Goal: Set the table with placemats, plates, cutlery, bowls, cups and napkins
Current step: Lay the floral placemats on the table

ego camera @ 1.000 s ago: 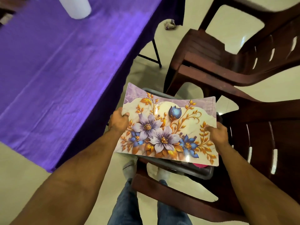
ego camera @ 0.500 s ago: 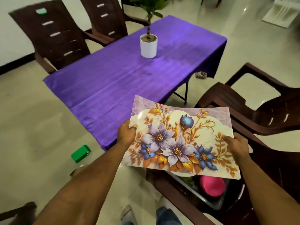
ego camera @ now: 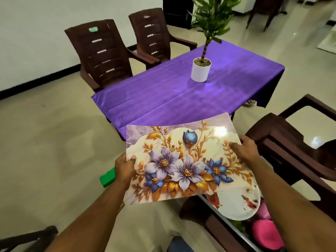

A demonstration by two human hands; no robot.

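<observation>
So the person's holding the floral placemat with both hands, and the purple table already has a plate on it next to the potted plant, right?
Not quite. The head view shows no plate on the purple table: only the potted plant stands there. The plate lies below the placemat's near right corner, in the bin on the chair. The rest holds: the left hand and right hand both grip the floral placemat.

A home dining room: a table (ego camera: 181, 95) under a purple cloth at centre frame, a potted plant (ego camera: 201, 70) on it, brown plastic armchairs (ego camera: 101, 53) at upper left, on a glossy tiled floor (ego camera: 45, 142)
</observation>
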